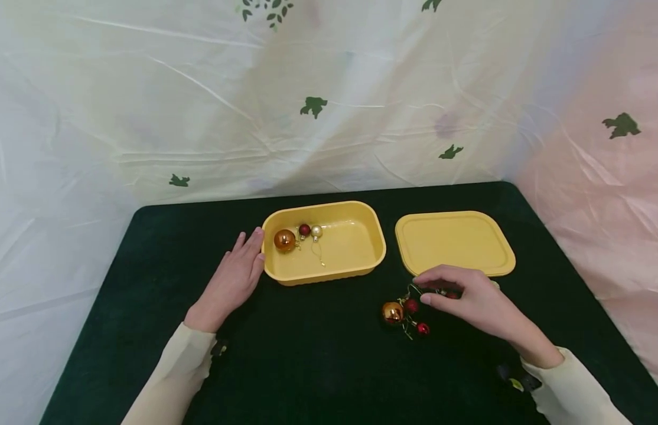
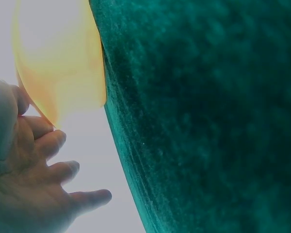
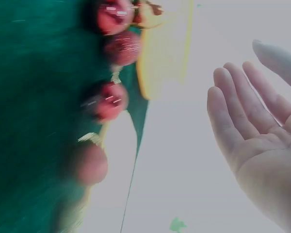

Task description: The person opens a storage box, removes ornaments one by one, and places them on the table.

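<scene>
Left hand (image 1: 237,273) just touches the tub (image 1: 355,251), right hand (image 1: 475,300) grips zilch, so any clumsy bump could roll baubles (image 1: 393,312) at its eight o'clock.

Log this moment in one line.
left hand: touching box | right hand: empty, over loose baubles | box: open, three baubles inside | lid: off, right of box

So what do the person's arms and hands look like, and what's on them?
The left sleeve and the right sleeve are long, cream and a bit wrinkly. A small dark thing shows near the end of each; I can't tell what it is. The left fingers and right fingers are bare: no gloves or rings show.
</scene>
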`<state>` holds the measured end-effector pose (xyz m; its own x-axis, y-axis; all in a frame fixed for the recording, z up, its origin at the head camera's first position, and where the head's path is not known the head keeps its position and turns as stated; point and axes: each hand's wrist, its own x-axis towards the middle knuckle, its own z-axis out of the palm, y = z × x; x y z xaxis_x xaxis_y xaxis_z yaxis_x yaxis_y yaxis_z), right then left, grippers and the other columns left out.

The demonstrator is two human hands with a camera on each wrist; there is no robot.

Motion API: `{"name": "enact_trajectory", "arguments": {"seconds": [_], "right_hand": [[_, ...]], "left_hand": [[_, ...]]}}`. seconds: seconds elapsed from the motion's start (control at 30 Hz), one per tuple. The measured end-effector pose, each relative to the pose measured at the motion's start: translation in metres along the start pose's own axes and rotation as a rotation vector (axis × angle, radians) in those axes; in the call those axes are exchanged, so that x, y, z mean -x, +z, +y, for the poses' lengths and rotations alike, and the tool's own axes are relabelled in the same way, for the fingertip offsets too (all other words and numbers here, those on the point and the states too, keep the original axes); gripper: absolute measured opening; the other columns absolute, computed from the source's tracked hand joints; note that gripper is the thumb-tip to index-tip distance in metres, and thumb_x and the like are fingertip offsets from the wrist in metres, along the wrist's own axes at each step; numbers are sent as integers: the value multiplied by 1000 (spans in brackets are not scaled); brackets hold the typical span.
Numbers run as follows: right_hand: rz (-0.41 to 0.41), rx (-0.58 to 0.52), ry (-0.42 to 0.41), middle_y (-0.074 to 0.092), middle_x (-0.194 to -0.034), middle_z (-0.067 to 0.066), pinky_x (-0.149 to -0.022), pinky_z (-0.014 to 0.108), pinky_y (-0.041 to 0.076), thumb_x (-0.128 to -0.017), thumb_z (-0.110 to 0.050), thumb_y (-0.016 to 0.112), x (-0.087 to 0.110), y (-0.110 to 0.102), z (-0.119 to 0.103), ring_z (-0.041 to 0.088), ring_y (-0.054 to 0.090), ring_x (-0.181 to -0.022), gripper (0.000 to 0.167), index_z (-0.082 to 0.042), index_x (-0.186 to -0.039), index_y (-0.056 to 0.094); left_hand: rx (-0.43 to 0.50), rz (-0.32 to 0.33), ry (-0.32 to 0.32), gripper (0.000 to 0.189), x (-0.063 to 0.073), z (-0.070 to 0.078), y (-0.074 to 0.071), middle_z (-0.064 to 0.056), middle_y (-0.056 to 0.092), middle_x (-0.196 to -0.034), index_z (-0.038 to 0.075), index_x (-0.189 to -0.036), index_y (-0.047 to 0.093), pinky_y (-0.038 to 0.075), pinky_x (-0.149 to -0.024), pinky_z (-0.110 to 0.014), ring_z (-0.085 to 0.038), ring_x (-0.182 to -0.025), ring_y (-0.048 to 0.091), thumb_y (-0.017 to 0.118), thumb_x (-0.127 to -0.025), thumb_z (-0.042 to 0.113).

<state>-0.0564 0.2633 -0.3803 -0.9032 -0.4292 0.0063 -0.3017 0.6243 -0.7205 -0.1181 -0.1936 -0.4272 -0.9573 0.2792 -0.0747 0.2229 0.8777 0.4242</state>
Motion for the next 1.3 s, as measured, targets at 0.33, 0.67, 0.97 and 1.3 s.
{"name": "enact_trajectory", "arguments": {"seconds": [0.33, 0.67, 0.97, 1.3], "right_hand": [[20, -49, -102, 72, -121, -7, -103, 51, 52, -99, -28, 73, -53, 1, -34, 13, 64, -112, 27, -22, -125, 73], [-2, -24, -176, 72, -126, -3, -100, 48, 52, -97, -34, 75, -111, 21, -63, 17, 63, -113, 35, -18, -128, 72], [-53, -21, -276, 71, -127, 2, -102, 42, 53, -97, -26, 76, -150, 41, -85, 22, 65, -117, 36, -10, -129, 71], [-132, -35, -275, 71, -121, 7, -102, 48, 53, -96, -28, 76, -188, 75, -94, 27, 65, -112, 47, -3, -134, 66]], "left_hand": [[6, 0, -11, 64, 0, 0, 0, -3, 9, -174, 22, -168, 5, 17, -120, -70, -35, -159, 7, 33, -114, 39], [-5, 2, -17, 63, -1, 0, 0, -3, 9, -174, 22, -168, 4, 17, -120, -70, -34, -159, 6, 32, -114, 40], [-22, 8, -7, 62, -1, 2, 1, -5, 11, -174, 20, -168, 6, 18, -120, -69, -35, -159, 8, 32, -114, 37], [-28, 19, -1, 62, 0, 2, -1, -5, 12, -174, 20, -168, 8, 19, -119, -70, -35, -159, 9, 32, -114, 39]]}}
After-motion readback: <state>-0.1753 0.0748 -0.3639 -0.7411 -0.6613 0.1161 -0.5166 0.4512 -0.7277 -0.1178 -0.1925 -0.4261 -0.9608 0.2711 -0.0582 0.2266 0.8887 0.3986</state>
